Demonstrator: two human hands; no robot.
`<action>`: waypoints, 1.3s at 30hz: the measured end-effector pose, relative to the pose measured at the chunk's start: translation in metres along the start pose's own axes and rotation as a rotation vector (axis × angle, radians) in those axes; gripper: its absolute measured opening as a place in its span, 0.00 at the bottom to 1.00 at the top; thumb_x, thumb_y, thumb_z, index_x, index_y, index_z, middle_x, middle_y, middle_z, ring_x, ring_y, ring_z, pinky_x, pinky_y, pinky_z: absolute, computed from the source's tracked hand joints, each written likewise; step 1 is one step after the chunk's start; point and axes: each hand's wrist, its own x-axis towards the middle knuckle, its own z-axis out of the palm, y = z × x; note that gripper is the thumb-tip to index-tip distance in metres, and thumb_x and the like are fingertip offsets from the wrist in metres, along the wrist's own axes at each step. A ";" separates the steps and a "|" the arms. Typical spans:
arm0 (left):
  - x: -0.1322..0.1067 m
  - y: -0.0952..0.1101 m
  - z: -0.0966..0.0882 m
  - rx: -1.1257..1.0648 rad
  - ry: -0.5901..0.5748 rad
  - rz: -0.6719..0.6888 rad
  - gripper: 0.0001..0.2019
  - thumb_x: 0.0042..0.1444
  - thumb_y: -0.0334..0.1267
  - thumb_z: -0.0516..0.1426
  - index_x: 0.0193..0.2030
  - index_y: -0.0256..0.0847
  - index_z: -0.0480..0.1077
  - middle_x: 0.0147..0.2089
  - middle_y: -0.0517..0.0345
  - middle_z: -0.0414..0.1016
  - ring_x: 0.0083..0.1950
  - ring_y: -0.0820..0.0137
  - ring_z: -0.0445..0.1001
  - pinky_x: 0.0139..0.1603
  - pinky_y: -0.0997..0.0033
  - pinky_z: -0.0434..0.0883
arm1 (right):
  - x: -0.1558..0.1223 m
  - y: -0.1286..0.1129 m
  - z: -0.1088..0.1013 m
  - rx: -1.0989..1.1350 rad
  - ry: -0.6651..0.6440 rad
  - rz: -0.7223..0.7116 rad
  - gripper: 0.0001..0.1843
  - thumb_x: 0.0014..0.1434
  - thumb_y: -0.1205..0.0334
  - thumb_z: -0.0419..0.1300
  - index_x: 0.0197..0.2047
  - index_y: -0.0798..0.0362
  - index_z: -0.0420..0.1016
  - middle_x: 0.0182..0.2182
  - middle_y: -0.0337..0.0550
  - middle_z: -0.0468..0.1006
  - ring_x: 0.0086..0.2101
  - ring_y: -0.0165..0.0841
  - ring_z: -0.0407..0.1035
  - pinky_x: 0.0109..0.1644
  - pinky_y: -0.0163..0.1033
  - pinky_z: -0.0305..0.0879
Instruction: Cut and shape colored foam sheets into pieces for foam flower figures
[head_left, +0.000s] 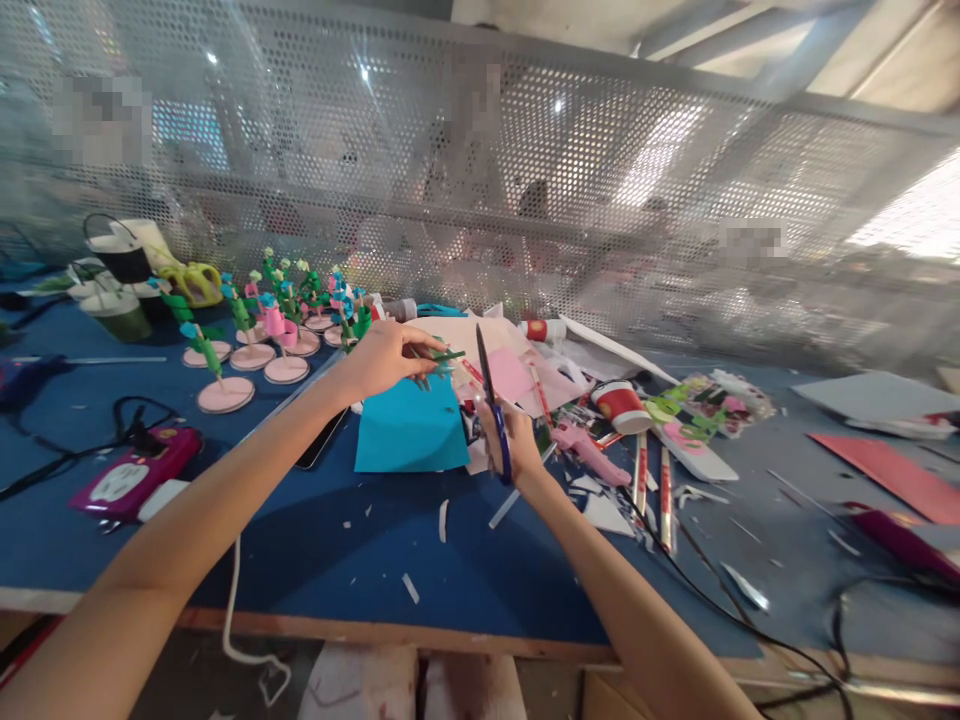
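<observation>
My left hand [390, 358] pinches a small green strip [451, 356], perhaps paper or foam, above a blue sheet [411, 430]. My right hand [517, 440] is closed on the blue handles of a pair of scissors [487, 365]. The blades point up and away, to the right of the green strip and apart from it. Whether the blades are fully closed is hard to tell. A dark phone [322, 438] lies partly hidden under my left forearm.
Several small paper-flower stands [225, 394] are at the left, near a purple power strip [139, 470]. A pink glue gun [589, 450], a red paper cup [621, 407] and scraps crowd the right. A perforated metal screen [420, 170] rises behind the table.
</observation>
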 end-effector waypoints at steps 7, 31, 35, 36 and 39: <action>0.006 -0.019 -0.010 0.204 -0.046 0.040 0.11 0.45 0.33 0.60 0.38 0.39 0.77 0.33 0.52 0.79 0.33 0.70 0.74 0.35 0.72 0.69 | 0.011 0.002 -0.020 -0.791 0.031 0.304 0.27 0.58 0.45 0.47 0.32 0.62 0.75 0.33 0.67 0.77 0.35 0.47 0.72 0.33 0.42 0.62; 0.008 -0.029 -0.030 0.440 -0.041 -0.025 0.07 0.50 0.32 0.56 0.34 0.36 0.74 0.32 0.52 0.77 0.32 0.70 0.72 0.36 0.73 0.64 | 0.009 0.013 0.018 -0.662 -0.359 -0.434 0.28 0.58 0.71 0.41 0.61 0.55 0.60 0.55 0.51 0.69 0.49 0.38 0.68 0.48 0.41 0.66; 0.009 -0.025 -0.029 0.469 0.018 -0.108 0.10 0.56 0.30 0.48 0.38 0.36 0.70 0.32 0.53 0.76 0.31 0.70 0.71 0.35 0.73 0.63 | 0.021 0.024 -0.001 -0.595 0.020 -0.211 0.22 0.60 0.64 0.42 0.49 0.60 0.71 0.42 0.56 0.77 0.37 0.40 0.72 0.43 0.41 0.64; 0.009 -0.026 -0.028 0.494 -0.011 -0.133 0.11 0.56 0.29 0.46 0.39 0.36 0.69 0.33 0.52 0.75 0.32 0.69 0.71 0.35 0.73 0.63 | 0.022 0.025 -0.005 -0.569 0.094 -0.175 0.21 0.60 0.62 0.42 0.46 0.60 0.73 0.37 0.55 0.78 0.34 0.39 0.72 0.40 0.40 0.63; 0.012 -0.034 -0.024 0.634 -0.116 -0.274 0.11 0.57 0.32 0.47 0.41 0.35 0.68 0.39 0.45 0.75 0.39 0.63 0.72 0.36 0.71 0.64 | 0.022 0.026 -0.009 -0.534 0.231 -0.099 0.21 0.60 0.59 0.42 0.37 0.59 0.74 0.25 0.49 0.76 0.25 0.36 0.68 0.33 0.37 0.59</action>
